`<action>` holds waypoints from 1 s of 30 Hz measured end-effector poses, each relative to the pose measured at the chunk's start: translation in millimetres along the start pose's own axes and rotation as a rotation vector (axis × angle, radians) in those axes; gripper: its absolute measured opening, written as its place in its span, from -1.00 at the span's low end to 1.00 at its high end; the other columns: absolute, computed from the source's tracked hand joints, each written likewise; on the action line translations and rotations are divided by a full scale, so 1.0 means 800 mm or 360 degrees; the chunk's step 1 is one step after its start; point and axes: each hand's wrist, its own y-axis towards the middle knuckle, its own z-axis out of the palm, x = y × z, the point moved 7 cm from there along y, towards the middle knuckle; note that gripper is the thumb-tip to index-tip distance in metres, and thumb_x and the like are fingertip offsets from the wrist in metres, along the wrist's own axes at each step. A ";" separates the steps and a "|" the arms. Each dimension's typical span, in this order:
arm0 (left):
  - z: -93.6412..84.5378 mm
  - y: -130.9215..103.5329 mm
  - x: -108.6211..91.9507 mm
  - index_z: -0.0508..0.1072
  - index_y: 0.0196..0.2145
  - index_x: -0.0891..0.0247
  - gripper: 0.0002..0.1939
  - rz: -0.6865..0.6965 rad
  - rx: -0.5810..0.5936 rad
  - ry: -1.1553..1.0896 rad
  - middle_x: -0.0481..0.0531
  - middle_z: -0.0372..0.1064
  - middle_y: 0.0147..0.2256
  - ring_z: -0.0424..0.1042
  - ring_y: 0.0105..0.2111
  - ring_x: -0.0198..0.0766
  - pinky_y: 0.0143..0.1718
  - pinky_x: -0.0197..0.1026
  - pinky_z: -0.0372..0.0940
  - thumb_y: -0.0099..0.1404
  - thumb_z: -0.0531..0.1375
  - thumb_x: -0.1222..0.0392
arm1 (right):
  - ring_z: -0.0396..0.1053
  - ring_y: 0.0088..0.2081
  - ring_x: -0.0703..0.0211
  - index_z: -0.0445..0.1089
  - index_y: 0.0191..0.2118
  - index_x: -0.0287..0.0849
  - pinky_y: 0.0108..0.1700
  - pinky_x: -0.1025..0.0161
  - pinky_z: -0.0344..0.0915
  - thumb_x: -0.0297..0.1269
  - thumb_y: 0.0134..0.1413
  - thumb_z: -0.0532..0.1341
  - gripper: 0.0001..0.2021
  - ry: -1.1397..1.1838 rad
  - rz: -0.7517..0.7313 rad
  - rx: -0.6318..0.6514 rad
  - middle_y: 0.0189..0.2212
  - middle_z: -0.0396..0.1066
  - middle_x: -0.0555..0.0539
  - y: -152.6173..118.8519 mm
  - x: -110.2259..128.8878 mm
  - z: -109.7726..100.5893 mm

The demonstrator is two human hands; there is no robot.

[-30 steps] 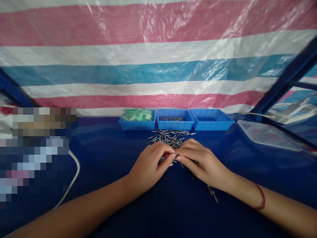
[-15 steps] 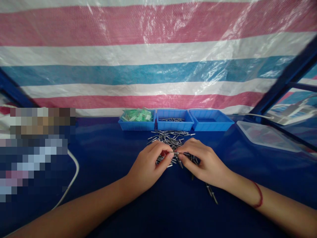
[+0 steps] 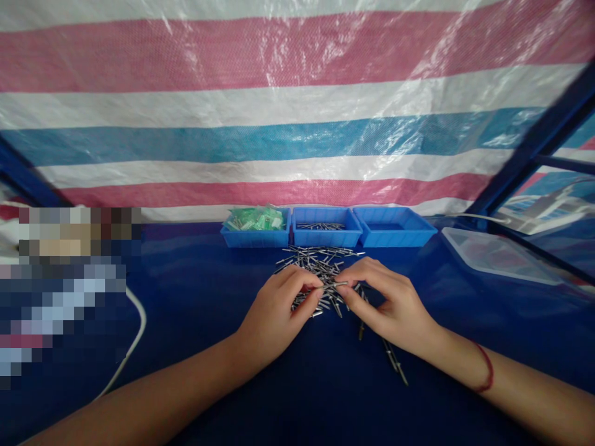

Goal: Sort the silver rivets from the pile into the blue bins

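A slim silver metal piece, which looks like a blind rivet (image 3: 329,286), lies level between my two hands. My left hand (image 3: 283,303) is closed, its thumb and forefinger pinching the left end. At the other end, my right hand (image 3: 388,300) holds the rivet lightly between thumb and forefinger. Beneath and behind the fingers spreads a loose pile of similar rivets (image 3: 320,260), partly hidden by both hands. Several more rivets (image 3: 395,362) lie apart from the pile, below my right hand.
Three blue bins stand in a row behind the pile. The left bin (image 3: 255,239) has green plastic packets, the middle bin (image 3: 326,238) has rivets, and the right bin (image 3: 397,237) shows a bare floor. A clear plastic lid (image 3: 502,257) lies right; a white cable (image 3: 139,319) runs left.
My right hand's fingertips have shifted slightly right, so more of the rivet shows between the hands. My left hand has barely moved. The view has tilted a little.
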 end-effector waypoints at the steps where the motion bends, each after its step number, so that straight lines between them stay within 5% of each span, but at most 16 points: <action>1: 0.000 0.000 0.000 0.38 -0.32 0.24 -0.95 0.0002 0.0008 0.0006 -0.04 0.37 -0.36 0.37 -0.32 -0.31 -0.25 -0.24 0.27 0.29 0.11 0.30 | 0.39 -0.36 0.19 0.37 -0.27 -0.15 -0.28 0.17 0.29 -0.42 0.10 0.16 -0.91 -0.0001 -0.0009 -0.0007 -0.42 0.46 -0.04 0.000 0.001 -0.001; 15: 0.005 -0.001 -0.003 0.37 -0.22 0.19 -0.90 0.0030 0.0113 0.0214 -0.02 0.41 -0.24 0.36 -0.18 -0.24 -0.14 -0.13 0.16 0.31 0.09 0.26 | 0.33 -0.42 0.22 0.35 -0.33 -0.16 -0.35 0.21 0.28 -0.41 0.10 0.13 -0.93 -0.0088 -0.0161 0.0083 -0.47 0.41 -0.03 0.007 0.008 -0.007; 19: 0.009 -0.004 -0.005 0.38 -0.18 0.17 -0.86 0.0018 0.0143 0.0416 0.00 0.41 -0.19 0.33 -0.16 -0.18 -0.15 -0.08 0.09 0.30 0.09 0.24 | 0.36 -0.39 0.18 0.36 -0.34 -0.12 -0.30 0.19 0.29 -0.37 0.14 0.11 -0.90 -0.0426 -0.0043 -0.0126 -0.43 0.44 -0.05 0.018 -0.026 -0.042; 22: 0.014 -0.007 -0.023 0.42 -0.25 0.19 -0.87 0.0250 0.0218 0.0668 0.01 0.42 -0.18 0.33 -0.22 -0.15 -0.20 -0.06 0.05 0.29 0.09 0.22 | 0.33 -0.37 0.12 0.39 -0.30 -0.14 -0.25 0.14 0.26 -0.31 0.17 0.09 -0.86 -0.0887 0.0068 -0.0247 -0.43 0.43 -0.09 0.023 -0.067 -0.073; 25: 0.012 -0.012 -0.045 0.44 -0.26 0.23 -0.85 0.0507 0.0272 0.0962 0.04 0.42 -0.15 0.32 -0.26 -0.12 -0.24 -0.05 0.03 0.28 0.09 0.22 | 0.32 -0.31 0.03 0.42 -0.23 -0.21 -0.23 0.13 0.23 -0.28 0.20 0.04 -0.78 -0.1287 0.0116 -0.0197 -0.39 0.43 -0.16 0.022 -0.106 -0.088; 30: -0.003 -0.014 -0.050 0.45 -0.30 0.24 -0.87 0.0514 0.0334 0.1145 0.02 0.44 -0.30 0.33 -0.35 -0.12 -0.33 -0.07 0.01 0.26 0.10 0.24 | 0.27 -0.32 0.00 0.44 -0.14 -0.23 -0.27 0.12 0.19 -0.36 0.20 0.01 -0.72 -0.1623 0.0154 0.0057 -0.33 0.44 -0.19 0.016 -0.137 -0.082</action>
